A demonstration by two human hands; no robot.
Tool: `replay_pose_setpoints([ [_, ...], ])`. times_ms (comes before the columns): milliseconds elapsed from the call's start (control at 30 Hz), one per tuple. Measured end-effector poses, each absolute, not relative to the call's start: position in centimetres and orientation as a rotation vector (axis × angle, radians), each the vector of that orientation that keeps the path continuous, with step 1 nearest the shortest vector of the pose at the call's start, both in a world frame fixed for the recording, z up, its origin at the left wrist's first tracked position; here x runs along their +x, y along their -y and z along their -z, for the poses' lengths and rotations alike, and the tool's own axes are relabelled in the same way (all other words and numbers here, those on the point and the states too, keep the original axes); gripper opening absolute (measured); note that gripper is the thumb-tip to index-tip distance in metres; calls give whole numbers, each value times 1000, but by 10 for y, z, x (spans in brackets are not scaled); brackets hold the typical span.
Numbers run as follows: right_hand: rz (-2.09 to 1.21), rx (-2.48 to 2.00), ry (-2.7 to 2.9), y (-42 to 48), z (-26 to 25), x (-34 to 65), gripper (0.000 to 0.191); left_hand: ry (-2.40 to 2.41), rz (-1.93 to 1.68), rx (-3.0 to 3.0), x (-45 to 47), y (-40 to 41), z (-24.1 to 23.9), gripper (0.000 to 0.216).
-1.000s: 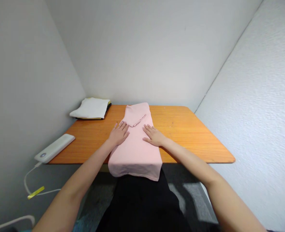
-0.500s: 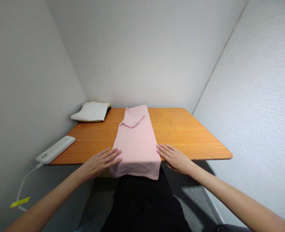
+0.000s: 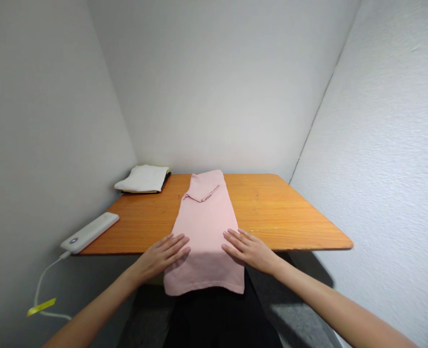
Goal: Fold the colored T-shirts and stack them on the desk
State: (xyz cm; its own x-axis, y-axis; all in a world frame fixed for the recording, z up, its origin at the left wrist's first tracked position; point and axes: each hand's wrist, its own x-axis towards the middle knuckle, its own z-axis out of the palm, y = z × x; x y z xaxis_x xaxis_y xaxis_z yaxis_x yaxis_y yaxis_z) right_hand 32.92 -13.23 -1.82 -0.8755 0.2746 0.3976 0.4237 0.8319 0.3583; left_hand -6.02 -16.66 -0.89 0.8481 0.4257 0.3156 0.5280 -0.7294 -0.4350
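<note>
From afar I see the left hand (image 3: 160, 256) and right hand (image 3: 252, 251) flank the pink cloth (image 3: 206, 226) — fingers extended over it, unclenched. Its near end overhangs the wooden table (image 3: 272, 212).

A grained, orange-brown wooden tabletop (image 3: 279, 217) spreads ahead of the fingers (image 3: 235, 240) and out to both sides. Well beyond them I see a plain, pale back wall (image 3: 214, 96). A smooth grey wall (image 3: 36, 121) stands to their left; a brighter, rough-textured white wall (image 3: 391, 159) to their right, meeting the back at a dark seam (image 3: 317, 112). Below them lies shadowed grey floor (image 3: 297, 316).
</note>
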Motion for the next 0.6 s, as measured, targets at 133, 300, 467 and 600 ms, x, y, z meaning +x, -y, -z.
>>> replay_pose_setpoints([
  [133, 509, -414, 2751, 144, 19, 333, 53, 626, 274, -2591, -67, 180, 4, 51],
  [300, 288, -350, 2837, 161, 25, 336, 53, 602, 417, -2634, -69, 195, 8, 43],
  [467, -117, -494, 2610, 174, 30, 338, 48, 894, 966, -2609, -56, 208, 14, 26],
  [600, -438, -560, 2290, 191, 17, 336, 36, 1036, 1492, -2438, -40, 221, 4, 21],
])
